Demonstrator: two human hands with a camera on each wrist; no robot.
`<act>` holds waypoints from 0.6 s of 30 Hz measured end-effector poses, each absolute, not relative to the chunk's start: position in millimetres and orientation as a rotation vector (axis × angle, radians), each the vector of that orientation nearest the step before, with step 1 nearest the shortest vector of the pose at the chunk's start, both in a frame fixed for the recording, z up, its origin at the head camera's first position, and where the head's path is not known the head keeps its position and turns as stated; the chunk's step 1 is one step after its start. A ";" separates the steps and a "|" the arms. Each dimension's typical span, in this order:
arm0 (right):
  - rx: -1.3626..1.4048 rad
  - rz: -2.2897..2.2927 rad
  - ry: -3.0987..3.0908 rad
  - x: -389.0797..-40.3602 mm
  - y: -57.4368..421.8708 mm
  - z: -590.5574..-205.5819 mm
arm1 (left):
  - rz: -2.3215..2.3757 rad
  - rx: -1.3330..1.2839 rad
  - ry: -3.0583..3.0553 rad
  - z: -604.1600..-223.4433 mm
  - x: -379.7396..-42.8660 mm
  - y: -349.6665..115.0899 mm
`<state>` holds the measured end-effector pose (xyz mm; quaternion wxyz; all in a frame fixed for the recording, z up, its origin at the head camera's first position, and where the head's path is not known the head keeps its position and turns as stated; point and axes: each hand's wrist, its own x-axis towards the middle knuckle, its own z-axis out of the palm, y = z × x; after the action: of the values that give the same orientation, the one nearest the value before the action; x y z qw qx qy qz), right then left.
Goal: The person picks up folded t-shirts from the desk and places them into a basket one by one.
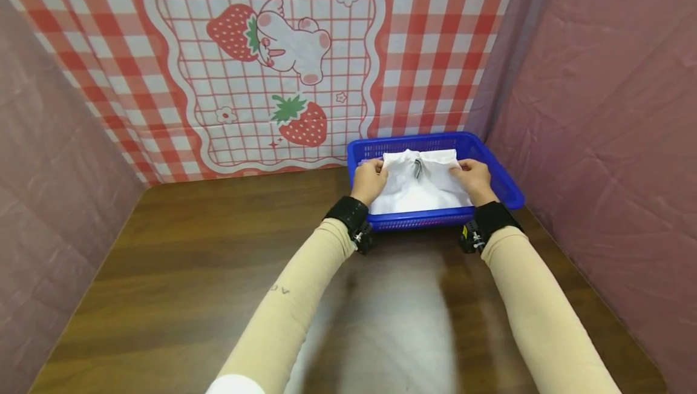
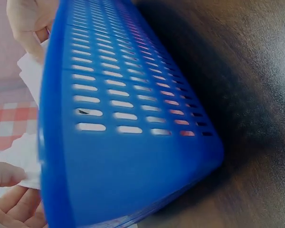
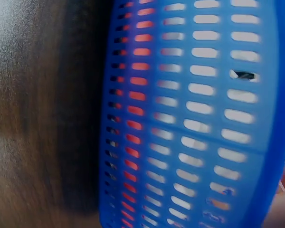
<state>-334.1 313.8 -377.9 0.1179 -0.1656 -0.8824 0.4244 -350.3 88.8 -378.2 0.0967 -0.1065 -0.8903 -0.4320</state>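
Inside the blue basket (image 1: 419, 219) are white drawstring pants (image 1: 419, 194), with a dark drawstring (image 1: 418, 168) hanging at the middle of the waistband. My left hand (image 1: 370, 180) pinches the left corner of the waistband, thumb on the near side. At the opposite corner my right hand (image 1: 472, 180) grips the cloth the same way, so the top edge spans between them. The lower part of the pants lies within the basket, behind its near wall. In the left wrist view, left fingers (image 2: 19, 204) show on the white cloth (image 2: 23, 159) beside the rim.
Something red shows through the basket's lower slots (image 3: 135, 110). The basket stands on a brown wooden table (image 1: 218, 249), near its back right corner. A red-checked strawberry cloth (image 1: 305, 49) hangs behind, and a pink curtain (image 1: 610, 109) hangs close on the right.
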 end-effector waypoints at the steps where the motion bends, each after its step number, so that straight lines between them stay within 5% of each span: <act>1: -0.478 1.234 -2.589 -334.0 311.6 -379.0 | -1.271 -0.312 -2.640 -379.3 -350.7 88.7; 18: -0.581 1.245 -2.664 -335.4 315.9 -382.4 | -1.174 -0.301 -2.756 -386.9 -354.8 84.3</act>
<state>-335.4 315.9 -382.4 0.0722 -0.1934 -0.8864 0.4143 -354.8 84.3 -386.9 0.0652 -0.0998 -0.9135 -0.3890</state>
